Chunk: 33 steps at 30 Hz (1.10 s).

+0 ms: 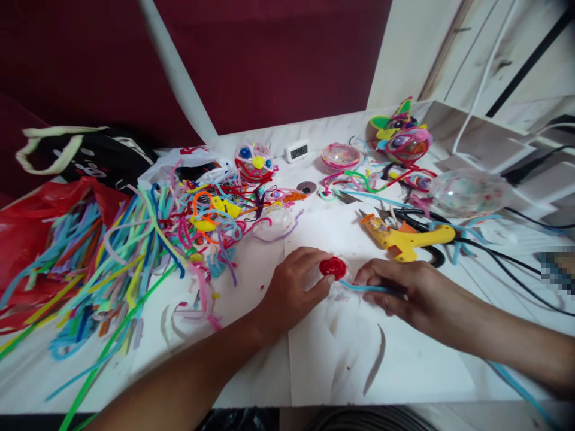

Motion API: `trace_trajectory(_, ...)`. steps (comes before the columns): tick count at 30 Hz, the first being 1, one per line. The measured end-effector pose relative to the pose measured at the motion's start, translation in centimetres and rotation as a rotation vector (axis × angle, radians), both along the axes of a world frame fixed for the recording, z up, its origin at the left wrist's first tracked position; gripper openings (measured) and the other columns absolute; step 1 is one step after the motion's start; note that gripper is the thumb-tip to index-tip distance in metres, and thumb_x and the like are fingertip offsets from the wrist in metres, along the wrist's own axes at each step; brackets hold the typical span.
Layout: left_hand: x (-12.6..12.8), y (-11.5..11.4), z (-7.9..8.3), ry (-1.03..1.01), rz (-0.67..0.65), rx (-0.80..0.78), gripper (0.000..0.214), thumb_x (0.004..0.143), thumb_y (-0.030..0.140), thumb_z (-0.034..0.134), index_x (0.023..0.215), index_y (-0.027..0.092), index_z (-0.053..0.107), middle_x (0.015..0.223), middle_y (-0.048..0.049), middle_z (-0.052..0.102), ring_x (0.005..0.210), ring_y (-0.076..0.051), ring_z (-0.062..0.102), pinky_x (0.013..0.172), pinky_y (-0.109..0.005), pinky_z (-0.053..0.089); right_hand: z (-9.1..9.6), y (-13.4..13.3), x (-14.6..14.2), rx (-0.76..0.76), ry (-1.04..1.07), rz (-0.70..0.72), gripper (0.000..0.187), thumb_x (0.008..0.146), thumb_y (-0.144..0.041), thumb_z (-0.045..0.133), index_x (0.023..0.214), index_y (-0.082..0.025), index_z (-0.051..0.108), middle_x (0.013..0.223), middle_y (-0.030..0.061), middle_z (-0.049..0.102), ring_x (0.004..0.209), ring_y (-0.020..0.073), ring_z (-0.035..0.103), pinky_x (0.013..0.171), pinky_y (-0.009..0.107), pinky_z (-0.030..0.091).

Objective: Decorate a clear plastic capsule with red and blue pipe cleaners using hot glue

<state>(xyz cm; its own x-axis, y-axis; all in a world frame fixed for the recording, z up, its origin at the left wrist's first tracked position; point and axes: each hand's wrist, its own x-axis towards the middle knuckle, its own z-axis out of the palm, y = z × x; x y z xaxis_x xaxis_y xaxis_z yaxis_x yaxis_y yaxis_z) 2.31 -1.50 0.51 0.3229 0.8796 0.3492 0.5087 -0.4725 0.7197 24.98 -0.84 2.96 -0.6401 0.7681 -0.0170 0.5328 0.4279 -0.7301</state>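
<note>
My left hand is closed around a small clear plastic piece with a round red disc on it; the fingers cover part of the plastic. My right hand pinches a light blue pipe cleaner, whose tip reaches the lower edge of the red disc. More of a blue strand shows below my right forearm. Both hands are above a white paper sheet. Just beyond my right hand lies a yellow glue gun.
Loose pipe cleaners and a red bag cover the left side. Decorated balls, a small digital clock and a clear bowl-like shell stand toward the back. Black cables run along the right.
</note>
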Motion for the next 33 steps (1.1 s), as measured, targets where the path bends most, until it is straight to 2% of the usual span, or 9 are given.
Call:
trace_trajectory(6,0.0,0.2,-0.1,-0.011,-0.006,-0.008,0.028,0.082,0.018,0.061,0.11,0.019,0.059,0.107,-0.0038,0.062,0.101,-0.015,0.057,0.091,-0.029,0.047,-0.3,1.7,-0.2,-0.096,0.104,-0.056,0.022,0.087,-0.04,0.053,0.085,-0.021,0.063,0.075,-0.0001,0.062,0.066,0.0121,0.052,0.055,0.024,0.039)
trace_trajectory(13,-0.2,0.1,0.0,-0.028,-0.019,-0.022,0.027,0.084,0.022,0.061,0.11,0.018,0.061,0.109,-0.0061,0.062,0.103,-0.017,0.058,0.093,-0.031,0.047,-0.4,2.8,-0.8,-0.092,0.032,-0.054,0.015,0.083,-0.033,0.056,0.079,-0.021,0.064,0.066,-0.0027,0.061,0.058,0.0099,0.05,0.052,0.022,0.037)
trace_trajectory(17,-0.3,0.1,-0.1,-0.034,-0.032,-0.015,0.027,0.085,0.024,0.06,0.111,0.019,0.061,0.11,-0.0067,0.063,0.104,-0.018,0.058,0.093,-0.033,0.047,0.3,3.0,-1.2,-0.061,-0.023,-0.045,0.013,0.081,-0.03,0.058,0.074,-0.021,0.063,0.061,-0.0042,0.059,0.054,0.0082,0.049,0.049,0.02,0.036)
trace_trajectory(23,-0.3,0.1,-0.1,-0.034,-0.022,0.01,0.026,0.084,0.024,0.061,0.109,0.017,0.062,0.108,-0.0072,0.063,0.103,-0.018,0.059,0.092,-0.033,0.048,1.3,3.2,-1.6,0.014,-0.109,0.008,0.009,0.078,-0.03,0.061,0.075,-0.022,0.065,0.066,-0.0032,0.063,0.056,0.009,0.053,0.053,0.021,0.039)
trace_trajectory(28,-0.4,0.1,-0.2,-0.043,-0.021,0.016,0.027,0.084,0.024,0.061,0.11,0.018,0.062,0.109,-0.0076,0.063,0.102,-0.018,0.059,0.092,-0.034,0.049,1.6,3.3,-1.8,-0.009,-0.103,0.046,0.013,0.079,-0.028,0.056,0.075,-0.021,0.066,0.073,-0.0008,0.067,0.064,0.0117,0.059,0.059,0.024,0.042)
trace_trajectory(33,-0.4,0.1,-0.3,-0.048,-0.025,0.015,0.027,0.084,0.025,0.061,0.11,0.018,0.063,0.109,-0.0086,0.063,0.103,-0.019,0.059,0.093,-0.036,0.049,1.9,3.7,-2.1,-0.091,-0.133,0.046,0.011,0.075,-0.026,0.057,0.073,-0.02,0.066,0.068,-0.0011,0.066,0.059,0.0123,0.057,0.053,0.024,0.04)
